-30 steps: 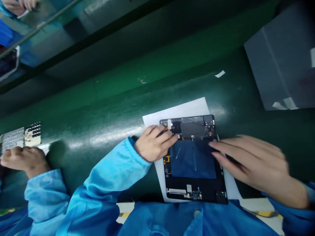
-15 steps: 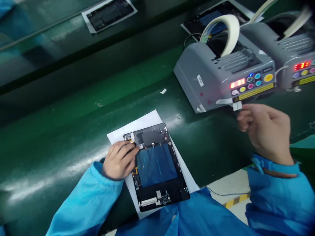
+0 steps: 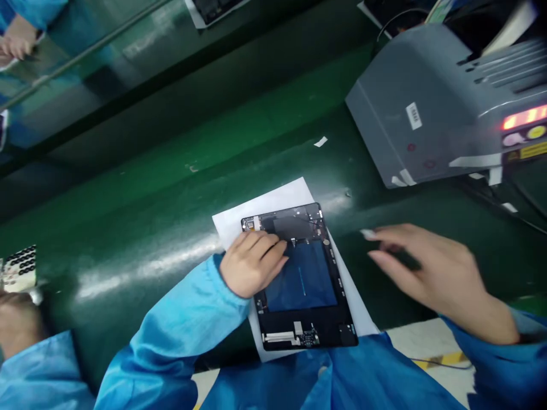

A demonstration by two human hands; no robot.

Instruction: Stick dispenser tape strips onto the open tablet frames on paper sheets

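Observation:
An opened tablet (image 3: 303,327) with a blue film-covered battery and bare circuit parts lies on a white sheet of paper (image 3: 273,196) in front of me. My left hand (image 3: 256,259) rests on its upper left part, fingers bent and close together; whatever is under the fingertips is hidden. To the right of the tablet, my right hand (image 3: 427,267) hovers over the bench. A small white piece of tape (image 3: 367,234) sits at its index fingertip, with the thumb a little apart below.
A grey tape dispenser (image 3: 427,114) with a lit red display stands at the right, a tape end (image 3: 496,175) hanging from its front. A white scrap (image 3: 321,142) lies on the green bench (image 3: 171,193). Another person's hand (image 3: 19,324) is at the left edge, beside a dotted sheet (image 3: 20,267).
My right hand has pulled away from the dispenser's front toward the tablet, carrying the piece of tape. My left hand stays on the tablet. The view has shifted left.

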